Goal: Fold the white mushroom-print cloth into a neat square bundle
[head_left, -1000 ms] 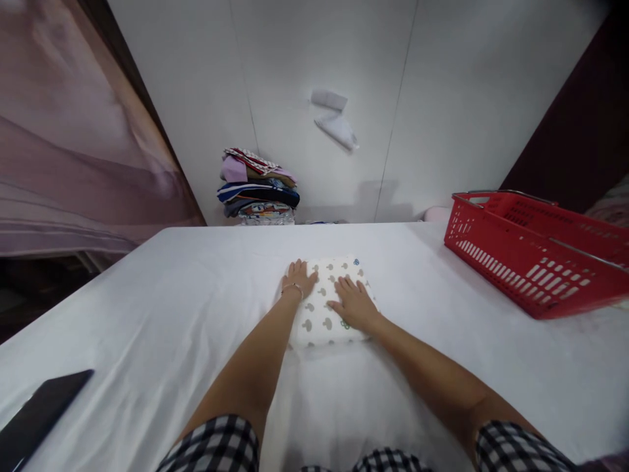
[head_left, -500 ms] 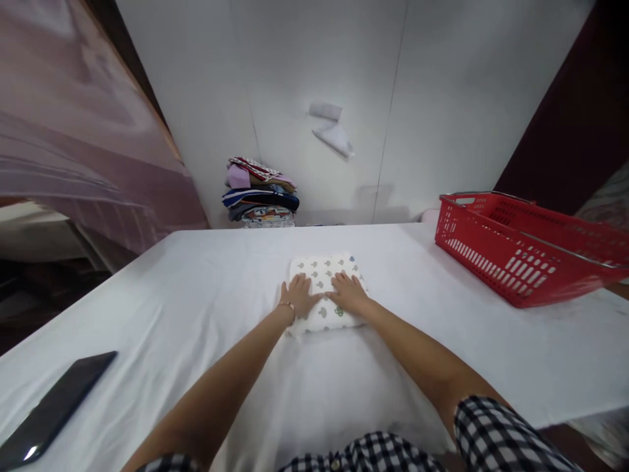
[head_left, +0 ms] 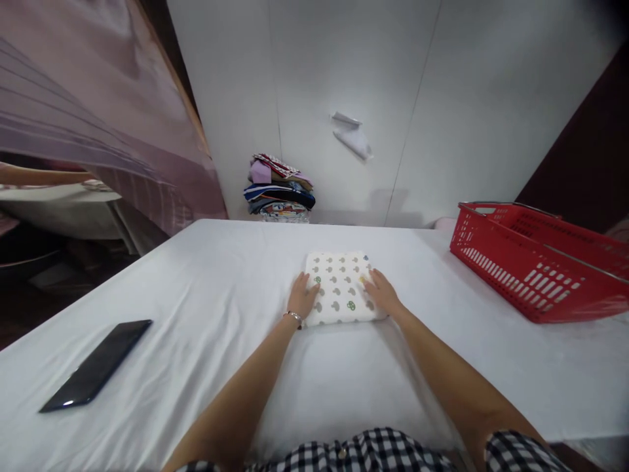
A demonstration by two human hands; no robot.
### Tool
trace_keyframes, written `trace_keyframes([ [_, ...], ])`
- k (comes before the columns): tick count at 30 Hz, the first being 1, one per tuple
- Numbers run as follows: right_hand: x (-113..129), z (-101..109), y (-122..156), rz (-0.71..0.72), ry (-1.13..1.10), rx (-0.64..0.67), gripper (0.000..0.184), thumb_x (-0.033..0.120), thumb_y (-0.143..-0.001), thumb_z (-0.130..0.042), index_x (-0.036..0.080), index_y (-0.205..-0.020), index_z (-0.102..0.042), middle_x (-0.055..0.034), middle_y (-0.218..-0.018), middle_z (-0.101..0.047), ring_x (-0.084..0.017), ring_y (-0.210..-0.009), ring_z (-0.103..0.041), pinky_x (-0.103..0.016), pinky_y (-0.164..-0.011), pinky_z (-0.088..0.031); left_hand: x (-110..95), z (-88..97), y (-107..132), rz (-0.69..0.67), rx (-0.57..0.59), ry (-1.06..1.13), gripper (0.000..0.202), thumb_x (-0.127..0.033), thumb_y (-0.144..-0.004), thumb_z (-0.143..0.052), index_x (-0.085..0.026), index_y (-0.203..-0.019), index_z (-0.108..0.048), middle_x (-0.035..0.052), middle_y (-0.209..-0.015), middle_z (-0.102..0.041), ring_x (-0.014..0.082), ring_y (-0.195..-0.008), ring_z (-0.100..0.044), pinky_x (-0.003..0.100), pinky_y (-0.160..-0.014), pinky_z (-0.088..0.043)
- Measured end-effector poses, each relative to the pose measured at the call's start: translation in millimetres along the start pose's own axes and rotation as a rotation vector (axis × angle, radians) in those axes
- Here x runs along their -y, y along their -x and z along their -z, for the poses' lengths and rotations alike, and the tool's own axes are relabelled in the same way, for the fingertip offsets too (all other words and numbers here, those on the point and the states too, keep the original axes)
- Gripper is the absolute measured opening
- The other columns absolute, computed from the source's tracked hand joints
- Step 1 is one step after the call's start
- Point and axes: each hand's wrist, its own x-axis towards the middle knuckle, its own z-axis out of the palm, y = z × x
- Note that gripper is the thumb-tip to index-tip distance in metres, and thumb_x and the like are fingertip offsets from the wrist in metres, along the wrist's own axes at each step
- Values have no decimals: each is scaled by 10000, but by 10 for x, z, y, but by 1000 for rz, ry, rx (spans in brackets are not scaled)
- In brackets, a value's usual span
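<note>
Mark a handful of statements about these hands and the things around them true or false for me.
1. The left hand touches the printed white cloth. True.
2. The red basket stands to the right of the cloth. True.
3. The right hand grips the basket. False: it touches the cloth.
4. The dark flat device lies left of the cloth. True.
5. The bracelet is on the right wrist. False: it is on the left.

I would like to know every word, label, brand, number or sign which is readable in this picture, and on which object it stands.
There are none that can be read.
Folded cloth: only small mushroom-like shapes, no lettering visible.
Red basket: holes and slots, no readable label.
Dark flat device: no readable brand.
Fabric stack: prints too small and blurred to tell whether they include letters.
</note>
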Motion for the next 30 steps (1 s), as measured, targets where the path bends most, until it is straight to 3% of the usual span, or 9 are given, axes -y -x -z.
trace_keyframes([
  [3,-210,81,-35,-192,-236,-35,604,406,-830,-471,162,-1376,-388,-105,-1398,-431,-223,-1242,-448,-341,-1016,-369,59,30,48,185,-58,100,503,-409,-869,-451,-166,-1310,-441,112,-1288,-544,216,-1172,-512,328,-969,-397],
  [5,-296,112,-70,-273,-370,-6,626,379,-809,-515,163,-1380,-377,-109,-1355,-482,-217,-1177,-510,-326,-961,-424,64,43,59,226,-40,111,489,-405,-851,-488,-187,-1288,-463,93,-1205,-605,218,-1070,-580,324,-912,-430],
  [14,-215,181,-398,-460,-471,144,720,440,-783,-607,179,-1394,-329,-151,-1326,-502,-234,-1050,-593,-319,-772,-525,35,98,43,258,4,145,433,-359,-824,-532,-177,-1216,-525,83,-1124,-643,213,-1002,-606,305,-879,-437],
  [20,-190,255,-675,-398,-529,244,757,342,-693,-728,164,-1351,-399,-161,-1197,-605,-246,-926,-648,-338,-724,-541,10,33,130,268,28,432,365,-297,-807,-577,-172,-1148,-543,89,-1083,-644,177,-917,-631,269,-791,-489],
  [23,-254,422,-867,-370,-319,137,755,332,-680,-734,165,-1344,-416,-154,-1160,-628,-258,-892,-659,-378,-742,-538,-87,-99,244,317,211,643,402,-277,-813,-566,-165,-1191,-484,101,-1069,-635,143,-705,-654,246,-576,-514],
  [26,-286,545,-988,-273,-12,35,657,268,-660,-738,145,-1265,-516,-169,-1196,-603,-315,-1032,-602,-443,-877,-474,-167,-199,335,298,365,716,466,-308,-774,-624,-186,-1198,-471,98,-1070,-625,100,-538,-620,215,-440,-472],
  [30,-71,385,-883,-105,69,-17,543,270,-761,-628,189,-1285,-510,-99,-1336,-505,-284,-1252,-426,-409,-1065,-295,-169,-206,335,322,374,737,370,-354,-774,-630,-182,-1087,-535,79,-1020,-646,85,-554,-619,188,-452,-476],
])
